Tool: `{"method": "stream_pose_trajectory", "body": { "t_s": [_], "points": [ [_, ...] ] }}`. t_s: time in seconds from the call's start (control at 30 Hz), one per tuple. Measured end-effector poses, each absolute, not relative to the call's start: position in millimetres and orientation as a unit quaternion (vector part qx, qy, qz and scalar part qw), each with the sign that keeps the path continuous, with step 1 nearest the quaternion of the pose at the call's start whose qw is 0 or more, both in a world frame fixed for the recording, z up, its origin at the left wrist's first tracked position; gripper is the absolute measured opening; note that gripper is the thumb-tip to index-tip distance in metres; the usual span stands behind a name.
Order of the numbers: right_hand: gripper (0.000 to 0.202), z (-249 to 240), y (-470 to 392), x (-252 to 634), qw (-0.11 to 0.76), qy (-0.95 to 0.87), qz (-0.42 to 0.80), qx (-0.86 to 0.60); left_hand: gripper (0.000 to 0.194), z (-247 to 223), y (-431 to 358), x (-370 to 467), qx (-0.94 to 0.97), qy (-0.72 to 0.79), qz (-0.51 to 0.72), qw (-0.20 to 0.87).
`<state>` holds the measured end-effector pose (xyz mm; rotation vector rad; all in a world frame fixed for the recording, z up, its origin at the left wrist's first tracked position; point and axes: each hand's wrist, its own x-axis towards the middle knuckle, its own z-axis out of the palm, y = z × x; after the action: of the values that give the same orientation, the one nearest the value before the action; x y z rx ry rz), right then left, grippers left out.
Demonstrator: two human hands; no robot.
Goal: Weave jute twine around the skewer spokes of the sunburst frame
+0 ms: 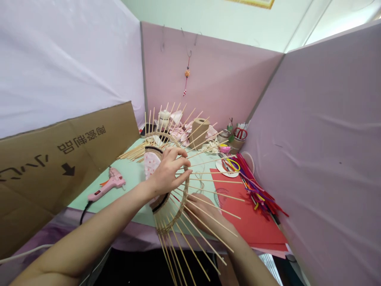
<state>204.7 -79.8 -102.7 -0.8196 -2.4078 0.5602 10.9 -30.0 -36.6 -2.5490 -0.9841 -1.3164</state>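
A fan-shaped frame of thin wooden sticks (pixel 216 193) spreads out over the table, with a braided twine band (pixel 182 206) woven across the sticks in an arc. At its inner side is a half-round piece of white cloth with pink dots (pixel 151 163), edged by a dark band. My left hand (pixel 169 171) reaches over the front of the frame, thumb and fingers closed on the twine band at its right side. Behind the sticks is my right hand (pixel 198 208), close to the band's lower right; the sticks and frame hide its fingers.
A pink glue gun (pixel 110 184) lies left, beside a cardboard panel (pixel 77 155). Loose sticks (pixel 133 152) and a twine spool (pixel 199 133) are at the back. Right are red paper sheets (pixel 253 226), pipe cleaners (pixel 253 186) and red-handled scissors (pixel 240 134) in a holder.
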Motion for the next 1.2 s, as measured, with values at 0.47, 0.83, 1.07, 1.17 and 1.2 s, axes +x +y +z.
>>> {"method": "stream_pose_trajectory", "body": {
  "t_s": [0.47, 0.83, 1.07, 1.17, 1.2],
  "points": [
    [0.030, -92, -64, 194, 0.492, -0.612, 0.532, -0.319, 0.005, -39, -33, 12, -0.828, -0.324, -0.455, 0.047],
    [0.018, -114, -67, 190, 0.570, -0.638, 0.368, -0.363, 0.030, -70, -45, 14, -0.831, -0.295, -0.461, 0.099],
    [0.021, -114, -67, 189, 0.578, -0.608, 0.389, -0.381, 0.029, -78, -50, 16, -0.846, -0.280, -0.435, 0.131],
    [0.020, -112, -67, 189, 0.576, -0.601, 0.394, -0.390, 0.027, -77, -45, 11, -0.858, -0.270, -0.415, 0.134],
    [0.019, -112, -67, 189, 0.573, -0.601, 0.396, -0.392, 0.027, -76, -43, 9, -0.864, -0.270, -0.405, 0.130]
  ]
}}
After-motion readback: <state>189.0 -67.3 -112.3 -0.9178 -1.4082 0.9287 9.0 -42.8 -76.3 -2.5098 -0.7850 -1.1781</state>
